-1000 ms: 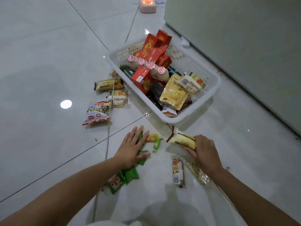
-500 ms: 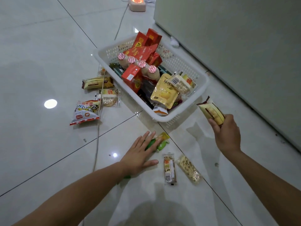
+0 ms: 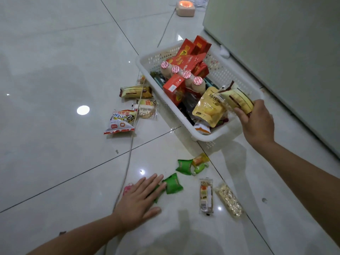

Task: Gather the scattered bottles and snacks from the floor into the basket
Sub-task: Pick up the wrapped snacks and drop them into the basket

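Observation:
A white perforated basket (image 3: 215,138) on the tiled floor holds red boxes, a row of foil-capped bottles (image 3: 181,74) and a yellow pouch (image 3: 209,109). My right hand (image 3: 255,122) grips a cream-and-brown wrapped cake snack (image 3: 237,99) above the basket's right side. My left hand (image 3: 138,201) lies flat and open on the floor, fingertips touching a green packet (image 3: 173,184). Another green packet (image 3: 184,166) with an orange one lies nearer the basket. Two clear-wrapped bars (image 3: 206,196) (image 3: 229,199) lie to the right.
Left of the basket lie a wrapped cake (image 3: 135,92), a cracker pack (image 3: 147,108) and a white panda bag (image 3: 120,121). A thin cable (image 3: 128,159) crosses the floor. A glowing pink device (image 3: 184,8) sits far back. A pale cabinet (image 3: 276,52) stands right of the basket.
My right hand lifted the cream cake snack off the floor and carried it up over the basket. My left hand slid back toward me, uncovering the green packets.

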Tool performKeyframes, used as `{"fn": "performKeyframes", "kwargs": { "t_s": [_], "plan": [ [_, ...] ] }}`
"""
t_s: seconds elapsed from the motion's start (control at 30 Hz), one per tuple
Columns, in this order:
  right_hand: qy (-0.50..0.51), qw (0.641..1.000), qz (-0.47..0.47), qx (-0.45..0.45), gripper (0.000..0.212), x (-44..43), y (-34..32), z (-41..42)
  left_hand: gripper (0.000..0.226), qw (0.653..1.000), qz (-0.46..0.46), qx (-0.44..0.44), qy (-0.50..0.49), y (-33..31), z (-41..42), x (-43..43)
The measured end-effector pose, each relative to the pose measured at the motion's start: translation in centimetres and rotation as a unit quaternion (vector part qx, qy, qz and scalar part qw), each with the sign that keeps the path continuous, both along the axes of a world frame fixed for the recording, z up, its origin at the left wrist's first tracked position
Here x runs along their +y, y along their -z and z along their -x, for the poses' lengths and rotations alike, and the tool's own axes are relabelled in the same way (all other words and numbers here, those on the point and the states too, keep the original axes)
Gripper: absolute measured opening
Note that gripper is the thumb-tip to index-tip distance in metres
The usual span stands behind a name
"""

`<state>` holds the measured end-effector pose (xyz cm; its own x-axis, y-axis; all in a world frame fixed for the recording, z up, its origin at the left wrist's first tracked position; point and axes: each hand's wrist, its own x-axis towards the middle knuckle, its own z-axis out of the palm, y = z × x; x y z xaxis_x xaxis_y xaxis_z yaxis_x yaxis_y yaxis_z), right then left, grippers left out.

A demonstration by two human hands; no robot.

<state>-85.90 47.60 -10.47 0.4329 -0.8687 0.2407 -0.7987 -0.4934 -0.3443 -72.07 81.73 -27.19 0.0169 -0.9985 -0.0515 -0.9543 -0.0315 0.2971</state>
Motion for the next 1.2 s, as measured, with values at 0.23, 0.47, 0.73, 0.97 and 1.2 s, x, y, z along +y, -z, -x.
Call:
{"fn": "performKeyframes", "kwargs": {
  "t_s": [0.23, 0.47, 0.73, 0.97, 1.2],
  "plan": [
    [-0.012, 1.0, -0.005, 0.021, 0.051, -0.4, 0.6, 1.2, 0.066, 1.0, 0.003, -0.017, -0.007, 0.5, 2.2, -7.3],
    [0.013, 1.0, -0.018, 0.011, 0.05, -0.7, 1.3, 2.5, 0.06, 0.984, 0.038, 0.025, -0.174, -0.6, 1.7, -3.5],
    [0.008, 0.999, -0.03, 0.015, 0.05, -0.7, 1.4, 2.2, 0.069, 0.964, 0.005, 0.07, -0.255, 0.2, 1.9, -3.0],
    [0.014, 0.999, -0.033, 0.033, 0.051, -0.9, 1.8, 3.4, 0.085, 0.994, 0.023, 0.027, -0.106, 1.2, 3.3, -7.6],
    [0.025, 0.998, -0.052, 0.036, 0.052, -0.8, 2.7, 4.0, 0.093, 0.998, 0.042, -0.032, -0.037, 1.9, 3.4, -7.7]
  ]
}}
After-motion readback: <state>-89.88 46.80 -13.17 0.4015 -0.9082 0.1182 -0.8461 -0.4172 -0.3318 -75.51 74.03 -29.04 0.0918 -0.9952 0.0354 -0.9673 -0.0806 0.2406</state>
